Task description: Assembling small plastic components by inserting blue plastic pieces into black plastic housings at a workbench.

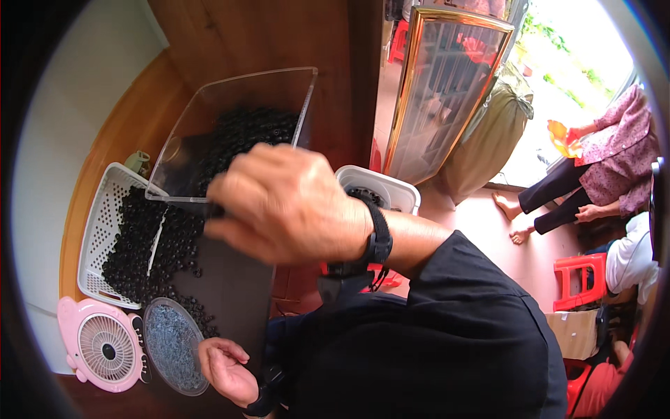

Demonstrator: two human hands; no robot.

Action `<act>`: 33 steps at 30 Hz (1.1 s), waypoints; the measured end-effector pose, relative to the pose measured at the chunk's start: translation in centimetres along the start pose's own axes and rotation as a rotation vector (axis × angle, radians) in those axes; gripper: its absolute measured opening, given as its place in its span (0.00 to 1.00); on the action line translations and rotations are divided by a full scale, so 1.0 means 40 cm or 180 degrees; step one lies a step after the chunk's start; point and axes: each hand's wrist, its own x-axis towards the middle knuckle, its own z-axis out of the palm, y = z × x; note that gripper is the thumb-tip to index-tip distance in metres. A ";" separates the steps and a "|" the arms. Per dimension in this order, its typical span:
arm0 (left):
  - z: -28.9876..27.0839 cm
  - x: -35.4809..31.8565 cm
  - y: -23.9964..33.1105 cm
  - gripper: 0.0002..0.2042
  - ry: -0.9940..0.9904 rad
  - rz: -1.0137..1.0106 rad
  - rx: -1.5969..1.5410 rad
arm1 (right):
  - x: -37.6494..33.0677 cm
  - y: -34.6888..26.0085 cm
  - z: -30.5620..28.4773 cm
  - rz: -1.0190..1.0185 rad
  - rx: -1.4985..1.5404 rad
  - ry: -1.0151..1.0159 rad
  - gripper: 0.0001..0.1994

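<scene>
My right hand (283, 202), blurred by motion, hangs over the dark table with its fingers curled together. Whatever its fingertips hold, if anything, is hidden. Lower down, beside a round clear tray (173, 342) of tiny pale-blue pieces, my left hand (227, 370) is half curled, palm partly showing; no object is visible in it. Small black ring-like beads (150, 241) spill from a white perforated basket (98, 244) across the table. Beyond them, a large clear plastic bin (230, 82) holds more black beads, partly covered by my right hand.
A pink fan (108, 349) stands beside the round tray. Behind my right wrist is a white tub (405, 192) with dark pieces. A gold-framed glass panel (447, 91) stands farther right. People sit at the right, near a red stool (583, 279) and a cardboard box (572, 334).
</scene>
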 end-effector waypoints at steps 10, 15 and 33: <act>0.026 0.016 0.010 0.14 -0.0024 -0.0088 -0.0137 | -0.023 0.069 -0.026 0.0243 -0.0410 0.0057 0.10; 0.023 0.021 0.011 0.15 -0.0110 -0.0103 -0.0055 | -0.028 0.118 -0.073 0.0267 -0.0807 0.0469 0.07; -0.003 -0.001 0.046 0.14 -0.0074 0.0195 -0.0156 | -0.199 0.444 -0.413 0.2525 0.0314 0.3149 0.28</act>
